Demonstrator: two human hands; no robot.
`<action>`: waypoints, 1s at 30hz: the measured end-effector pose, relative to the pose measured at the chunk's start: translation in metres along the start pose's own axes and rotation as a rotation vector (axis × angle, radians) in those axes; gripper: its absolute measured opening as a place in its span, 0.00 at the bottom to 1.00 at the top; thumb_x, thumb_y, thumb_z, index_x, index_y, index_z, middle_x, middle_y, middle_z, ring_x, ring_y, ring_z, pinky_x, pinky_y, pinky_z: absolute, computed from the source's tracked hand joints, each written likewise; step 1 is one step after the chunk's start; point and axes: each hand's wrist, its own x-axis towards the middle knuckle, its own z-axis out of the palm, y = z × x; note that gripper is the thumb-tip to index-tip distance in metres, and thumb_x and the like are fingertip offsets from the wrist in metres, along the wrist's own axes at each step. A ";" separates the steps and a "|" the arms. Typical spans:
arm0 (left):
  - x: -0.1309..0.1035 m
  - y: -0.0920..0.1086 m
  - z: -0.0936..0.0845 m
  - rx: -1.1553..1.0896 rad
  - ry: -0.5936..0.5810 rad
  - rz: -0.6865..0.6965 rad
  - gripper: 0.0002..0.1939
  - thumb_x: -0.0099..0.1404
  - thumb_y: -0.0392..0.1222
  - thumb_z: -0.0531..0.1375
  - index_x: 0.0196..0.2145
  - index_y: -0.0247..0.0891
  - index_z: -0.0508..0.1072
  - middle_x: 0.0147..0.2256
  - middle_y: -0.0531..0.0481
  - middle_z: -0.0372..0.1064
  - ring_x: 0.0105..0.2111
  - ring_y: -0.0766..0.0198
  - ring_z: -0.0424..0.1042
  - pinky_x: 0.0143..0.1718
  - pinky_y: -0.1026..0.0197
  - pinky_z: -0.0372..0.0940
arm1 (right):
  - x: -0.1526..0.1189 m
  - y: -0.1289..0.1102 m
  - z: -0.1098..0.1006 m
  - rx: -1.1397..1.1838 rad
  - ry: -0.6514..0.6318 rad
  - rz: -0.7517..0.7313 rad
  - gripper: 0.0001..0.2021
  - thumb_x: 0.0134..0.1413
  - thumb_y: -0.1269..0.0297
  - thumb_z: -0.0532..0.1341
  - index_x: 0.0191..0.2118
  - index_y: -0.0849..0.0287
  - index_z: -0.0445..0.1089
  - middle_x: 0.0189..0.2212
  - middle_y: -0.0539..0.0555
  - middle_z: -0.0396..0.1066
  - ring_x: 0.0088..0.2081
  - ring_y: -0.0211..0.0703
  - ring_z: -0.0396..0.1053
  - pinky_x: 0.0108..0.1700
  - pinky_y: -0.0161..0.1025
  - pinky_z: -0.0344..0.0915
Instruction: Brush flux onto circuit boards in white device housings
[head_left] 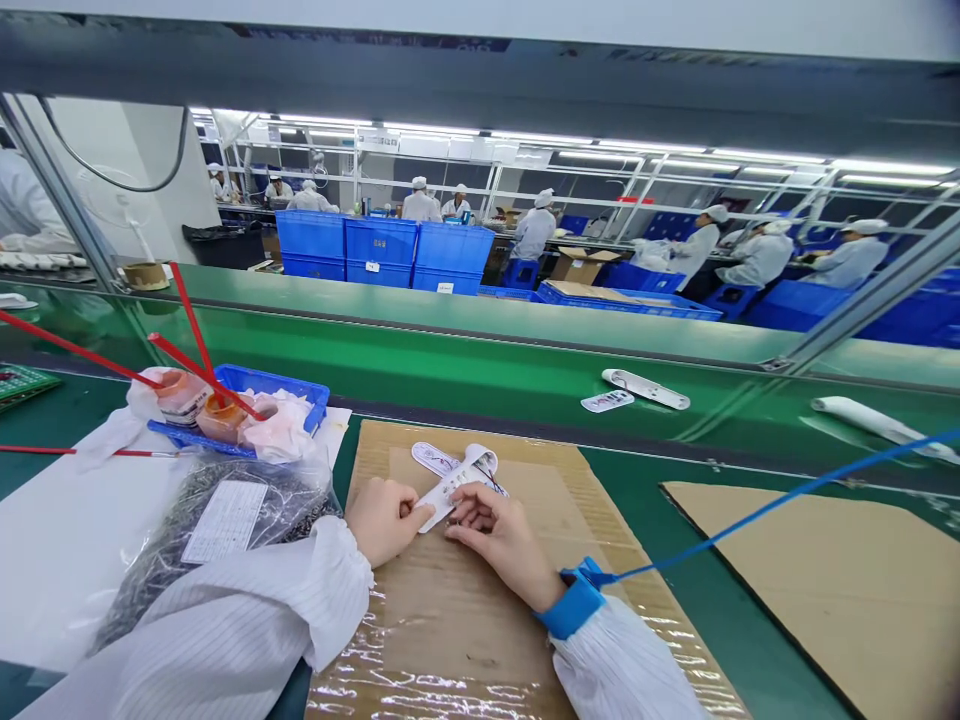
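A long white plastic housing (448, 490) with small parts and thin wires inside lies at a slant over the cardboard sheet (450, 625). My left hand (386, 520) pinches its near end between thumb and fingers. My right hand (501, 535) is beside the housing's right edge, fingers curled in and fingertips drawn together. Whatever those fingertips hold is too small to make out. Partly beneath the housing, a flat white rounded panel (431, 458) with dark markings points to the upper left. A blue wrist strap (574, 600) circles my right wrist.
At left, a clear bag of small dark parts (289, 500) lies by a blue tray (319, 395) with jars and red sticks. White housings (646, 389) rest on the green conveyor belt (510, 375). The strap's blue cord (750, 522) crosses above another cardboard sheet (840, 580).
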 end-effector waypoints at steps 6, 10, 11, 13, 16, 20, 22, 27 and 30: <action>-0.001 0.002 -0.001 0.246 0.060 0.162 0.15 0.59 0.49 0.47 0.28 0.39 0.67 0.32 0.47 0.62 0.31 0.55 0.66 0.30 0.57 0.55 | 0.000 -0.004 -0.003 0.001 -0.126 0.070 0.07 0.31 0.69 0.64 0.23 0.63 0.67 0.20 0.47 0.63 0.22 0.32 0.61 0.25 0.31 0.61; 0.000 0.002 -0.005 0.247 0.057 0.188 0.16 0.60 0.45 0.46 0.21 0.38 0.67 0.25 0.48 0.60 0.28 0.57 0.65 0.28 0.58 0.53 | -0.001 -0.008 -0.002 -0.063 -0.103 0.025 0.03 0.31 0.72 0.63 0.18 0.63 0.68 0.19 0.48 0.63 0.21 0.31 0.59 0.24 0.30 0.58; 0.000 0.002 -0.006 0.230 0.055 0.188 0.15 0.59 0.44 0.47 0.20 0.38 0.67 0.23 0.49 0.59 0.27 0.58 0.64 0.27 0.59 0.52 | -0.001 -0.008 -0.001 -0.051 -0.092 0.029 0.03 0.30 0.72 0.64 0.17 0.63 0.68 0.19 0.48 0.63 0.21 0.31 0.59 0.23 0.30 0.57; -0.001 0.003 -0.006 0.174 0.053 0.174 0.11 0.56 0.40 0.50 0.21 0.39 0.68 0.19 0.52 0.58 0.23 0.61 0.62 0.26 0.60 0.51 | -0.001 -0.007 0.000 0.001 -0.071 0.053 0.04 0.29 0.72 0.64 0.17 0.63 0.68 0.19 0.48 0.63 0.19 0.31 0.58 0.21 0.30 0.57; -0.004 0.006 -0.002 0.069 0.064 0.109 0.05 0.53 0.37 0.52 0.25 0.39 0.67 0.16 0.55 0.56 0.21 0.63 0.61 0.24 0.61 0.51 | 0.000 -0.003 0.000 0.091 -0.045 0.095 0.05 0.29 0.69 0.65 0.18 0.63 0.67 0.20 0.48 0.64 0.17 0.30 0.58 0.18 0.30 0.56; -0.004 0.009 0.004 -0.106 -0.021 -0.042 0.03 0.53 0.35 0.51 0.24 0.39 0.58 0.14 0.58 0.56 0.15 0.65 0.60 0.19 0.63 0.52 | 0.000 -0.001 -0.002 0.060 0.038 0.065 0.06 0.30 0.69 0.65 0.16 0.63 0.67 0.18 0.48 0.63 0.18 0.31 0.59 0.19 0.31 0.57; -0.002 0.009 0.006 -0.225 -0.134 -0.138 0.04 0.55 0.35 0.49 0.25 0.40 0.54 0.11 0.59 0.56 0.11 0.65 0.59 0.13 0.65 0.51 | -0.001 -0.002 -0.002 0.018 0.091 0.010 0.06 0.30 0.68 0.65 0.15 0.62 0.67 0.17 0.48 0.62 0.20 0.33 0.60 0.21 0.31 0.58; 0.000 0.008 0.008 -0.460 -0.251 -0.246 0.06 0.57 0.33 0.47 0.25 0.40 0.51 0.08 0.61 0.56 0.07 0.67 0.59 0.06 0.70 0.50 | -0.006 -0.008 0.002 -0.046 0.042 -0.161 0.05 0.40 0.65 0.63 0.21 0.60 0.72 0.20 0.51 0.65 0.25 0.36 0.63 0.26 0.33 0.62; -0.002 0.009 0.007 -0.535 -0.242 -0.257 0.06 0.57 0.32 0.46 0.25 0.40 0.51 0.08 0.61 0.56 0.06 0.68 0.57 0.05 0.72 0.49 | -0.010 -0.011 0.006 -0.130 -0.028 -0.277 0.07 0.47 0.66 0.58 0.25 0.59 0.73 0.23 0.52 0.67 0.27 0.37 0.65 0.28 0.33 0.62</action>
